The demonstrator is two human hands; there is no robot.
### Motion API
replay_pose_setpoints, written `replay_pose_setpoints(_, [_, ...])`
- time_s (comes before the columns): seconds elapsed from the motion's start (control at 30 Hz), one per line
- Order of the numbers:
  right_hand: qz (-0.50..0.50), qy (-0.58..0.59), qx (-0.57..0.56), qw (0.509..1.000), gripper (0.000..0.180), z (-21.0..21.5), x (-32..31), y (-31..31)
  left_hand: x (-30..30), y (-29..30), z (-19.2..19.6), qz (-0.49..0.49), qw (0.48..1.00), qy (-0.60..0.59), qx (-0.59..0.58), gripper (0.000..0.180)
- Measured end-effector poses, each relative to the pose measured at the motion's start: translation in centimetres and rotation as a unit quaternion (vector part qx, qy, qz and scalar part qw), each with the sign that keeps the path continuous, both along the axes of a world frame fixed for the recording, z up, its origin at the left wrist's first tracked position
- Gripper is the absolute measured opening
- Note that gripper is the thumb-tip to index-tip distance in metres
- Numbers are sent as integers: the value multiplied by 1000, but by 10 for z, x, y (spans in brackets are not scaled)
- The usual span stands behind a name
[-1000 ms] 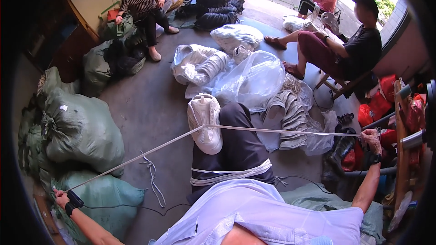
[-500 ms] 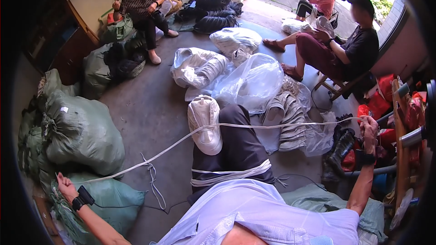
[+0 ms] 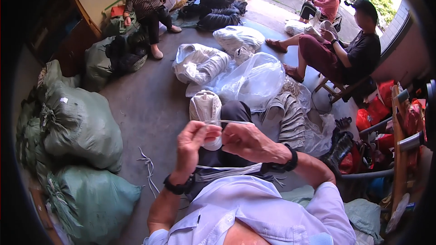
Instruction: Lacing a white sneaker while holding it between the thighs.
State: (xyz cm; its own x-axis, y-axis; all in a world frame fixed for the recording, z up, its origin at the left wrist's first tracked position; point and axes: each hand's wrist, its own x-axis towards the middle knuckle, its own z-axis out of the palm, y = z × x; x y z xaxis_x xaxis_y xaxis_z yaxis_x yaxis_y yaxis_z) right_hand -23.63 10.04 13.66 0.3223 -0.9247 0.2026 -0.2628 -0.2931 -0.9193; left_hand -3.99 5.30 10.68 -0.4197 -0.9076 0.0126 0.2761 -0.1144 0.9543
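My left hand (image 3: pixel 193 143) and my right hand (image 3: pixel 247 140) are raised close together in front of my chest, both pinching a white cord (image 3: pixel 229 122) that runs between their fingertips. More of the white cord (image 3: pixel 227 170) lies looped across my lap on dark trousers. A white shoe (image 3: pixel 205 109) on my foot rests just beyond the hands. Each wrist wears a black band.
Stuffed green sacks (image 3: pixel 77 127) pile up on the left. Clear and white plastic bags (image 3: pixel 252 77) of goods lie on the concrete floor ahead. Three other people sit around: one at the back left, two on the right. Red items and metal rods (image 3: pixel 399 140) crowd the right.
My arms were spread wide with the cord stretched taut between them; now both hands have come together in front of me, holding the cord close.
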Motion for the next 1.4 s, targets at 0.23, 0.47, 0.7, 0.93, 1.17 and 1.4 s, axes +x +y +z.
replay_pose_setpoints(0.23, [-91, -42, -22, 995, 26, -10, 18, -17, -16, 4, -10, -17, 999, 21, 42, 14])
replay_pose_setpoints(0.47, [-191, -282, 52, 939, 42, -32, 28, -7, -23, 13, -10, 43, 999, -8, 8, 8])
replay_pose_setpoints(0.7, [-196, -344, 104, 912, 21, -41, 28, 3, -26, 17, -11, 31, 999, 6, -11, 11])
replay_pose_setpoints(0.93, [-184, -238, 77, 951, 16, -29, 11, -4, -23, 16, -5, 11, 998, -55, -16, 14])
replay_pose_setpoints(1.17, [-163, -378, 99, 906, 33, -35, 8, -3, -23, 20, -7, 4, 993, -101, -69, 16])
replay_pose_setpoints(1.4, [-168, -447, 151, 866, 21, -49, 15, 15, -29, 20, -8, 24, 996, -67, -58, 13])
